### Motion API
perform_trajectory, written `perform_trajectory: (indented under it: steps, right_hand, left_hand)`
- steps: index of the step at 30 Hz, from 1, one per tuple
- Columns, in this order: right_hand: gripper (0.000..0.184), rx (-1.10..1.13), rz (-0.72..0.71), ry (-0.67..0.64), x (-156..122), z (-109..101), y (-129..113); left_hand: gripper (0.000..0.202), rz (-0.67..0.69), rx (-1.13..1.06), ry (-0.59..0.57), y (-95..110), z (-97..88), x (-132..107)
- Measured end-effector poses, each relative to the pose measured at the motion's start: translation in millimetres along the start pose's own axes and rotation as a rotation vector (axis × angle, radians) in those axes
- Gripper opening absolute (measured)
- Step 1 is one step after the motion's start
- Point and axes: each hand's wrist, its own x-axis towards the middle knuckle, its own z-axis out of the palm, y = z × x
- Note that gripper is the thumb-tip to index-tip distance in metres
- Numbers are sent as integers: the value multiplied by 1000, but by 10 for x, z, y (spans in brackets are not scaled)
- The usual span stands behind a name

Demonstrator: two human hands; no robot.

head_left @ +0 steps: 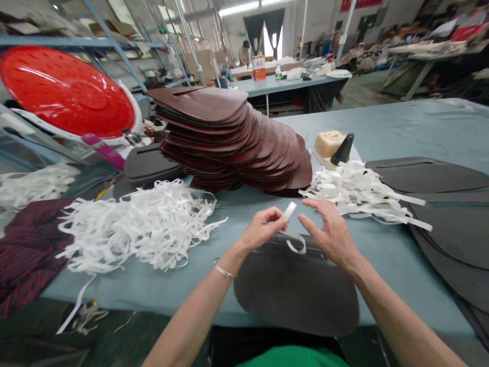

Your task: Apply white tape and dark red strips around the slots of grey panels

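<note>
Between thumb and fingers, my left hand [264, 228] pinches a narrow white strip [290, 210], whose loose end curls down toward the right. My right hand [329, 229] is just right of the strip, thumb and fingers apart, holding nothing. Beneath both hands lies a dark grey rounded panel [294, 293] at the table's front edge. Its far edge is partly hidden by my hands. A tangled heap of white strips [153, 224] spreads to the left, and a smaller heap of white strips [353, 191] lies beyond my right hand.
Brown leather-like panels [229, 137] form a leaning stack behind my hands. More dark grey panels [451, 219] overlap at the right. A pale block [329, 145] with a black-handled object [343, 149] sits behind the right heap. A red round lid [72, 92] stands at far left.
</note>
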Motion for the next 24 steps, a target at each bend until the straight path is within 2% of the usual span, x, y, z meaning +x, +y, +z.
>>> perform_trajectory:
  steps: [1, 3, 5, 6, 8, 12, 16, 18, 20, 22, 24]
  right_hand:
    - [33, 94, 61, -115, -23, 34, -124]
    - [31, 213, 194, -338, -86, 67, -220]
    - [29, 259, 283, -482, -188, 51, -146]
    - [30, 268, 320, -511, -255, 31, -66]
    - [33, 262, 405, -501, -419, -11, 126]
    - [32, 157, 538, -457, -806, -33, 408]
    - [29, 165, 493, -532, -1148, -18, 357]
    - [28, 199, 471, -579, -1265, -29, 281]
    - [28, 223, 507, -604, -1345, -42, 246]
    - [29, 211, 609, -574, -1392, -40, 274]
    - [32, 169, 717, -492, -1411, -22, 350]
  left_hand:
    - [27, -8, 41, -64, 26, 67, -37]
    - [30, -37, 111, -141, 59, 132, -110]
    - [31, -108, 171, -186, 54, 89, -180]
    - [32, -160, 190, -214, 33, 33, -215]
    - [32, -254, 204, -261, -43, -117, -293]
    - [28, -345, 246, -243, -267, -367, -523]
    - [24, -428, 290, -230, -408, -421, -881]
    - [23, -451, 289, -250, -415, -425, -1066]
    - [23, -479, 284, -256, -402, -438, -1206]
    - [23, -498, 312, -174, -397, -456, -1267]
    - [22, -488, 352, -29, -419, -468, -1245]
